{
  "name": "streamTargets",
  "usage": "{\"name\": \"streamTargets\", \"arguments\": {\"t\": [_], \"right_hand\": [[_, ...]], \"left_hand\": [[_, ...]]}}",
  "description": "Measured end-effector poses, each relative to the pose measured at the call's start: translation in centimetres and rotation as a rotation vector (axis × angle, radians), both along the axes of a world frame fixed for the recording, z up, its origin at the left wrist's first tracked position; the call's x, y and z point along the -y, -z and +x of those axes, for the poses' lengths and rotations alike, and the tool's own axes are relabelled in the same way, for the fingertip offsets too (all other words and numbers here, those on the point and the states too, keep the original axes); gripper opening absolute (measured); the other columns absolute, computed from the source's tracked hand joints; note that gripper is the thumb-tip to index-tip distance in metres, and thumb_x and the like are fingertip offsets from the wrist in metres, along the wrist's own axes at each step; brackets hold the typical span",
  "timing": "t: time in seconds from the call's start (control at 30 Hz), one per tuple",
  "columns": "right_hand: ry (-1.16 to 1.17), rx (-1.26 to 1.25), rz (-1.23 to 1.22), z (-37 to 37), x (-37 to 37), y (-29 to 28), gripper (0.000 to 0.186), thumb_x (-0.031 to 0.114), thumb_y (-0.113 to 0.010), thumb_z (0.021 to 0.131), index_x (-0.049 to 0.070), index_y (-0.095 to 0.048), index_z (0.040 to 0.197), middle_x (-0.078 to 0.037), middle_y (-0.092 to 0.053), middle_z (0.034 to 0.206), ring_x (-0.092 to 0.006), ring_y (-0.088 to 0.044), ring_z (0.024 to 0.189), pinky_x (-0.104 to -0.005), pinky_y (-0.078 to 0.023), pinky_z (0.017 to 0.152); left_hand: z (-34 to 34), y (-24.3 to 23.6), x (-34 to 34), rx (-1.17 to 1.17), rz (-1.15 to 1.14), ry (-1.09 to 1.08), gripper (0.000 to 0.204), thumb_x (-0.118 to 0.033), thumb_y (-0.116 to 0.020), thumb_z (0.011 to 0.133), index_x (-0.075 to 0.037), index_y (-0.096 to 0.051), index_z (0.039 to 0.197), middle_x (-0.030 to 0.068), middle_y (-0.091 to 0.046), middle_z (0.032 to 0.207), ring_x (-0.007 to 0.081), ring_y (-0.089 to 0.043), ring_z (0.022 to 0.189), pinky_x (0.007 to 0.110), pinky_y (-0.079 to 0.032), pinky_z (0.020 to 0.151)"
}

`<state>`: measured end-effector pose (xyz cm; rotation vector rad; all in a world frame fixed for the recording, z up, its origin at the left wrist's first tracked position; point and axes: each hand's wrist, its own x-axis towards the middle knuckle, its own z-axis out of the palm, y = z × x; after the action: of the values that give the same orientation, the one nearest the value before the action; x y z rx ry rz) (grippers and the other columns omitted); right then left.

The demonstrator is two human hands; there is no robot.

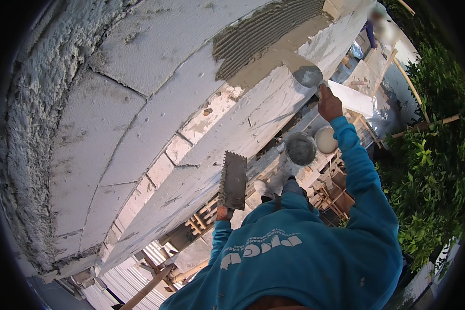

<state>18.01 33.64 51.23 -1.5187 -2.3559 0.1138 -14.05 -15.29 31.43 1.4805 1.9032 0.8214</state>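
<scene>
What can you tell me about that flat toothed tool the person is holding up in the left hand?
The notched trowel is a flat rectangular metal blade, grey and smeared with dried mortar, with small square teeth along its upper edge and one long side. The left hand grips it from below by a handle that the blade mostly hides. It is held nearly upright, blade face toward the camera, close beside the top edge of the white block wall; whether it touches the wall cannot be told. No fresh mortar lies on it.

Worker in a bright blue hoodie

Long-sleeved teal-blue sweatshirt (pixel 305 253) with a pale printed logo across the front, hood bunched at the neck, cuffs pulled down to the wrists. Both hands bare, no gloves. Light-coloured shoes (pixel 263 188) poking out below.
</scene>
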Motion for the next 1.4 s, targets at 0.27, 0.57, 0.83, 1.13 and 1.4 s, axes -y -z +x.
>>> {"name": "streamTargets", "arguments": {"t": [0.27, 0.57, 0.83, 1.13, 1.4], "right_hand": [[0.040, -0.189, -0.037, -3.5, 3.3, 1.1, 0.054, 0.012, -0.060, 0.078, 0.008, -0.038, 0.128, -0.019, -0.059, 0.103, -0.0408, -0.063, 0.087, -0.0513, -0.052, 0.072], [0.110, -0.276, -0.224, -1.1, 9.2, -0.7, 0.072, 0.010, -0.066, 0.073, 0.000, -0.035, 0.138, -0.029, -0.057, 0.119, -0.0442, -0.058, 0.103, -0.0503, -0.049, 0.086], [0.256, -0.500, -0.367, 2.3, 17.8, 1.9, 0.062, 0.017, -0.066, 0.077, 0.004, -0.038, 0.130, -0.028, -0.063, 0.095, -0.0460, -0.061, 0.093, -0.0519, -0.048, 0.080], [0.651, -0.202, -0.653, 13.4, 24.1, 11.9, 0.049, 0.031, -0.068, 0.077, 0.000, -0.053, 0.111, -0.026, -0.064, 0.102, -0.0431, -0.062, 0.095, -0.0483, -0.050, 0.082], [0.738, -0.152, -1.068, 17.9, 28.7, 22.8, 0.052, 0.034, -0.066, 0.077, -0.002, -0.055, 0.113, -0.028, -0.063, 0.108, -0.0422, -0.062, 0.101, -0.0477, -0.049, 0.088]], "left_hand": [[-1.5, -0.4, -0.3, 0.005, -0.052, 0.015, 0.053, -0.015, -0.068, 0.080, -0.008, -0.055, 0.131, 0.0160, -0.050, 0.137, 0.0345, -0.045, 0.128, 0.040, -0.039, 0.105], [-3.5, 0.1, -1.9, 0.003, -0.097, 0.112, 0.051, -0.014, -0.068, 0.080, -0.008, -0.056, 0.129, 0.0162, -0.052, 0.135, 0.0347, -0.047, 0.125, 0.040, -0.041, 0.104], [-3.9, 0.4, -3.9, -0.011, -0.110, 0.194, 0.050, -0.013, -0.068, 0.079, -0.008, -0.057, 0.128, 0.0164, -0.054, 0.133, 0.0348, -0.049, 0.124, 0.040, -0.042, 0.102], [-2.6, 1.0, -4.2, -0.021, -0.181, 0.228, 0.049, -0.013, -0.069, 0.079, -0.008, -0.059, 0.127, 0.0166, -0.056, 0.131, 0.0350, -0.052, 0.121, 0.040, -0.044, 0.101], [-1.7, 6.8, -6.8, -0.215, -0.179, 0.390, 0.045, 0.004, -0.064, 0.076, -0.005, -0.062, 0.119, 0.0162, -0.062, 0.120, 0.0316, -0.058, 0.113, 0.038, -0.048, 0.096]]}}
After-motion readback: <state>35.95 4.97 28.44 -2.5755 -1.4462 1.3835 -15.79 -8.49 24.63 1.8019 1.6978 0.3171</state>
